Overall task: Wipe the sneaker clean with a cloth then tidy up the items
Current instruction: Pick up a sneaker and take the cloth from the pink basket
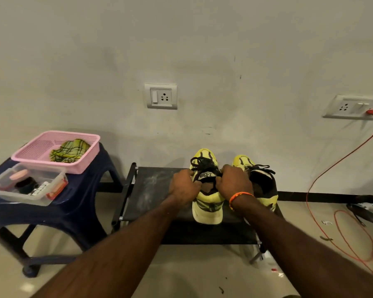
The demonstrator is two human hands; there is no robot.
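Here both hands, left hand [184, 186] and right hand [235, 183], pinched the collar of the left sneaker [207, 190] on the black rack [151, 190], heel toward the person; the cloth [69, 151] lay far left in the pink basket [37, 157], nearer the left hand.

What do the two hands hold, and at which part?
Both hands grip the left sneaker at its opening: the left hand on the left side of the collar, the right hand on the right side, near the tongue.

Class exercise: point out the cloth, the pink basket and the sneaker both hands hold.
cloth [70, 152], head view, middle of its folds.
pink basket [41, 147], head view, bare mesh floor.
sneaker [207, 208], head view, its heel.
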